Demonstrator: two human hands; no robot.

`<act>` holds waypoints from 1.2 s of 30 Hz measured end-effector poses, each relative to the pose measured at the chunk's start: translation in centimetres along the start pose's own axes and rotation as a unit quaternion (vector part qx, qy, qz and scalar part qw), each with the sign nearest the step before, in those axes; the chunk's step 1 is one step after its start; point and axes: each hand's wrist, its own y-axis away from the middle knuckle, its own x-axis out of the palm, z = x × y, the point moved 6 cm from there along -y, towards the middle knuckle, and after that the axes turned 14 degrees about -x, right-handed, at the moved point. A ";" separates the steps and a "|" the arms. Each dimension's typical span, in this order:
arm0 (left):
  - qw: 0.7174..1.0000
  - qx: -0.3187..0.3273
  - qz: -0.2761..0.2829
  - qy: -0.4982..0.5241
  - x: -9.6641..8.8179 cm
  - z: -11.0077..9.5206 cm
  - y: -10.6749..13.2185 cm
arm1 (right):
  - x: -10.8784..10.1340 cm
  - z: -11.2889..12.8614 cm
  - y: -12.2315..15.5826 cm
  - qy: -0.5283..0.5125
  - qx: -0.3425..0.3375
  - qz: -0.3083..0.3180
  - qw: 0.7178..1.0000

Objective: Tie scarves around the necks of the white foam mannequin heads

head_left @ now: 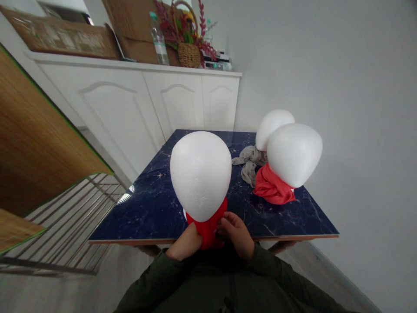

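Altogether three foam heads (pixel 200 174); two red scarves (pixel 208 230); both hands (pixel 236 232) pinching one.

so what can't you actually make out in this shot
Head view only:
- Fingertips of the left hand and right hand: buried in the red cloth, so the grip is unclear.
- Base of the near foam head: hidden by the cloth and hands.
- Far foam head: partly blocked by the foam head with the red scarf.
- Bottle label: too small.
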 end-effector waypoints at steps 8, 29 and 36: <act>0.994 -0.062 -0.072 0.060 -0.3 1.9 1.2 | 2.0 1.9 2.2 0.457 -0.171 0.219 0.845; 0.918 -0.123 -0.222 0.305 -13.0 4.8 2.4 | -6.8 4.6 -4.4 0.035 -0.092 -0.144 0.985; 0.969 -0.081 -0.223 0.073 -12.0 4.6 1.8 | -6.3 2.0 -5.2 0.115 -0.058 -0.119 0.985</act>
